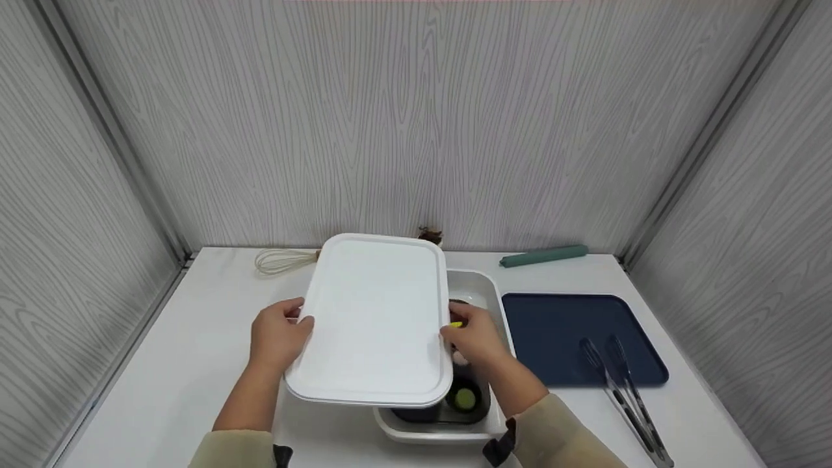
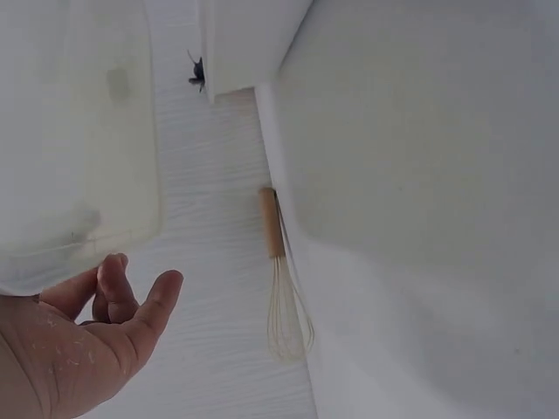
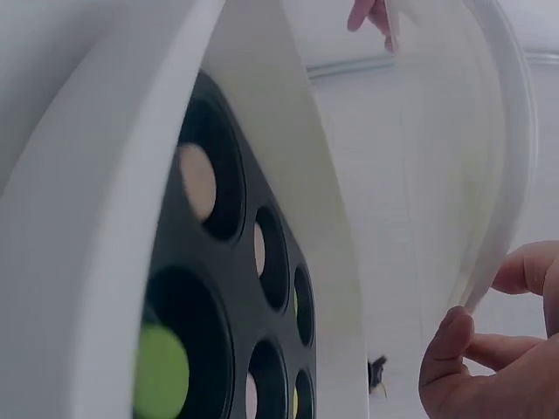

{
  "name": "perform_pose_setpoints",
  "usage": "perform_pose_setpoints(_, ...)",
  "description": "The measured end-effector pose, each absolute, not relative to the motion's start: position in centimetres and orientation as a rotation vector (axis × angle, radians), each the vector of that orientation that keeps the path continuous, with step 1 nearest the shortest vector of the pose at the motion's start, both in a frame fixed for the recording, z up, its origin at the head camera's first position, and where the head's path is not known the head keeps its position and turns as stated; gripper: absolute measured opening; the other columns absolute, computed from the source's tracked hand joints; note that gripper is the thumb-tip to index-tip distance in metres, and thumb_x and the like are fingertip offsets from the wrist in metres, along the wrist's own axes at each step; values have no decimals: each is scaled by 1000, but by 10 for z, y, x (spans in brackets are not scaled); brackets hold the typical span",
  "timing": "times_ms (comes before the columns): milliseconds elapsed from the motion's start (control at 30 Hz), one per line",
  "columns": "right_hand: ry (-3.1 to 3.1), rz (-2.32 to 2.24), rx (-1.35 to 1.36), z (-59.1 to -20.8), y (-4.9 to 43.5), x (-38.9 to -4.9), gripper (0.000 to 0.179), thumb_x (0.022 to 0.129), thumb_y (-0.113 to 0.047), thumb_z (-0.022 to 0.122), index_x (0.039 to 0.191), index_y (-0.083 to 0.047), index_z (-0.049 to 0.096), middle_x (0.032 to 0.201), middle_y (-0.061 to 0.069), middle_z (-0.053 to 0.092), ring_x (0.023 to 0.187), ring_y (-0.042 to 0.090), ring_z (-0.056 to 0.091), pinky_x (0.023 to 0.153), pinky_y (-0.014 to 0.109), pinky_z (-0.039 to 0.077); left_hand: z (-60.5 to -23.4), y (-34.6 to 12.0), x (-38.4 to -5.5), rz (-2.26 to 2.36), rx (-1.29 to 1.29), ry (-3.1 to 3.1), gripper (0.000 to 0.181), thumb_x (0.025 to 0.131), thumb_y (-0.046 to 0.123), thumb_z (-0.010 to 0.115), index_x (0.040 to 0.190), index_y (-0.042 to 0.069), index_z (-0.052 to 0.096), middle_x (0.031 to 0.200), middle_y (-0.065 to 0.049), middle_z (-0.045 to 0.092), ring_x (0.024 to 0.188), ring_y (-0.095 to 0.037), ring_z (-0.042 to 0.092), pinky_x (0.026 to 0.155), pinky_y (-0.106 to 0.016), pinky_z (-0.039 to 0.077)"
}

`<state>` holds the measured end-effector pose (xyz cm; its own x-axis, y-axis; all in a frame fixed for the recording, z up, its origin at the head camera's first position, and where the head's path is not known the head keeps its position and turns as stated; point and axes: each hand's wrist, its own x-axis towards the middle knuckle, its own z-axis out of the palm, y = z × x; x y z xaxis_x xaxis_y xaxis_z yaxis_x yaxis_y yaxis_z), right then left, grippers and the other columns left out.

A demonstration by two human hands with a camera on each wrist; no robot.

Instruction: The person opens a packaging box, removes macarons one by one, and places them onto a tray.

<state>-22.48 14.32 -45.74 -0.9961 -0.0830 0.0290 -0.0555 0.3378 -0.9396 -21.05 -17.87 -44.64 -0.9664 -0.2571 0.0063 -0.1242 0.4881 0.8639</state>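
A white rectangular lid (image 1: pixel 380 318) is held up, tilted, over the left part of a white box (image 1: pixel 491 286). My left hand (image 1: pixel 278 335) grips its left edge, thumb on top. On the opposite edge my right hand (image 1: pixel 478 335) pinches the rim between thumb and fingers, as the right wrist view also shows. Inside the box sits a dark muffin tin (image 3: pixel 240 288), partly hidden by the lid in the head view. Round pieces lie in its cups, among them a green one (image 3: pixel 162 371) and a pale pink one (image 3: pixel 198 182).
At the back left lies a whisk (image 1: pixel 286 261) with a wooden handle. A small dark-topped object (image 1: pixel 430 235) shows behind the lid. A green cylinder (image 1: pixel 544 255) rests at the back right. Metal tongs (image 1: pixel 627 396) lie across a navy tray (image 1: pixel 552 338) to the right.
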Motion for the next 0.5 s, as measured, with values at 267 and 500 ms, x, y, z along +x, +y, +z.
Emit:
perform_pose_setpoints(267,2445,-1813,-274,-462,109,-225,58,85,7,69,142,15,58,117,22,68,96,25,67,72,36,59,-447,-221,-206,-1444,389,-2574,48,100,8,62,144,-11,58,125,-27,63,112,-36,60,93,-44,51)
perform_pose_setpoints(500,2367,-1855,-219,-466,76,-222,57,83,7,74,138,11,63,112,17,70,96,22,66,72,28,57,-457,-253,-201,-1440,442,-2592,49,101,10,62,145,-10,57,128,-27,62,115,-34,59,91,-37,51)
